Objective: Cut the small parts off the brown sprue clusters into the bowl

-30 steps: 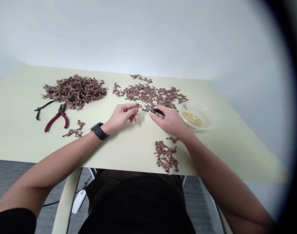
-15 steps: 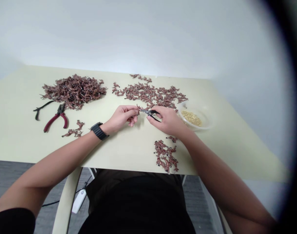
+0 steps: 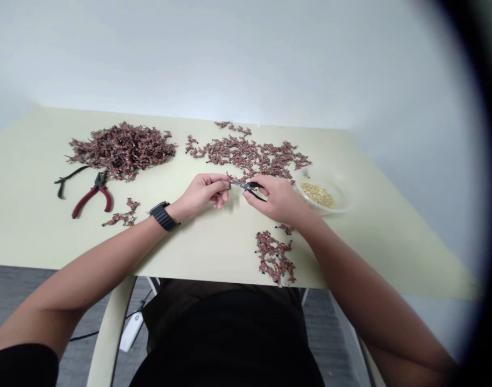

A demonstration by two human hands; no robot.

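Between its thumb and fingers my left hand (image 3: 207, 193) pinches a small brown figure (image 3: 229, 181), mostly hidden by the fingertips. My right hand (image 3: 280, 200) is closed round the black handles of small pliers (image 3: 248, 186). Their metal jaws point left and reach the figure at my left fingertips. Behind both hands spreads a loose layer of brown figures (image 3: 249, 154), which look like little animals. A smaller cluster of the same figures (image 3: 273, 258) lies at the table's front edge, below my right wrist.
A tall heap of brown figures (image 3: 125, 148) stands at the back left. Red-handled pliers (image 3: 96, 194), a black tool (image 3: 68, 180) and a few figures (image 3: 125, 213) lie before it. Right of my right hand is a clear bowl (image 3: 344, 207) holding small gold-coloured pieces (image 3: 317, 194).
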